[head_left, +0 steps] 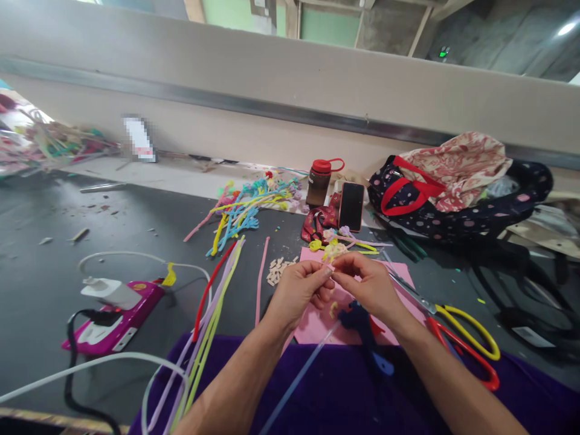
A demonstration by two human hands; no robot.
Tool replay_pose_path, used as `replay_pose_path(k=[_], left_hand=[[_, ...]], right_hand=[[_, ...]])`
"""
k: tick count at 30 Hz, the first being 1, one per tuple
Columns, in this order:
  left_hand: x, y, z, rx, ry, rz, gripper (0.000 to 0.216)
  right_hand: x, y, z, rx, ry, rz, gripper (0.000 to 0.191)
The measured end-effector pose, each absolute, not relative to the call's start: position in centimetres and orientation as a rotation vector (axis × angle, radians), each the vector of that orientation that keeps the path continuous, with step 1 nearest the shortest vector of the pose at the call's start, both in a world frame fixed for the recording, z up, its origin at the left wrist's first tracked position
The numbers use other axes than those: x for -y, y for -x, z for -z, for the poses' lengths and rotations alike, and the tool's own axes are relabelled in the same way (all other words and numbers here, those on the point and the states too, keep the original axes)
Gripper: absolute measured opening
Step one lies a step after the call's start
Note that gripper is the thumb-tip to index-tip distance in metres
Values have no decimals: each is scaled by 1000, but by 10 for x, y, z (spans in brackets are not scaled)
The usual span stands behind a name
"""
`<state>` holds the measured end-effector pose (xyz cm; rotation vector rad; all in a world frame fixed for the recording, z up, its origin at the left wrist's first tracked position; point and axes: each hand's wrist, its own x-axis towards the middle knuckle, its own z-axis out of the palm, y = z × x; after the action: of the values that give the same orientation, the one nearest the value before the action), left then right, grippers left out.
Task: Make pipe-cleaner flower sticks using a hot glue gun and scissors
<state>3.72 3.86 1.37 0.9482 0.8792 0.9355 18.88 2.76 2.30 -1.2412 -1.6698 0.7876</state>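
Over a pink sheet (317,323), my left hand (301,290) and my right hand (367,284) meet with thumbs and fingertips pinched together. Whatever is between them is small and mostly hidden by the fingers. Just beyond the fingertips lie pale yellow fuzzy flowers (334,251) on stems. Beneath my right hand rests a blue glue gun (360,320) with a translucent stick (299,379) sticking out towards me. To the right are scissors (426,304) with yellow and red handles. Small pale pieces (277,272) are heaped left of my left hand.
Long pipe cleaners (222,284) stretch across the left front edge. A magenta power strip (113,320) with cables sits further left. Finished fuzzy stems (240,211), a red-capped bottle (319,181), a phone (351,206) and a dotted bag (408,205) stand towards the back wall.
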Motion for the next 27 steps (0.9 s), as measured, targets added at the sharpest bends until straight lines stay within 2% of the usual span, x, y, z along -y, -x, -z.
replay_pose_path(k=[11, 27], left_hand=[[-37, -39, -15, -957, -1062, -954, 25], [-33, -42, -18, -882, -1090, -904, 31]], right_hand=[[-30, -191, -19, 1520, 1196, -1197, 6], [-34, -197, -14, 1345, 979, -1567, 21]])
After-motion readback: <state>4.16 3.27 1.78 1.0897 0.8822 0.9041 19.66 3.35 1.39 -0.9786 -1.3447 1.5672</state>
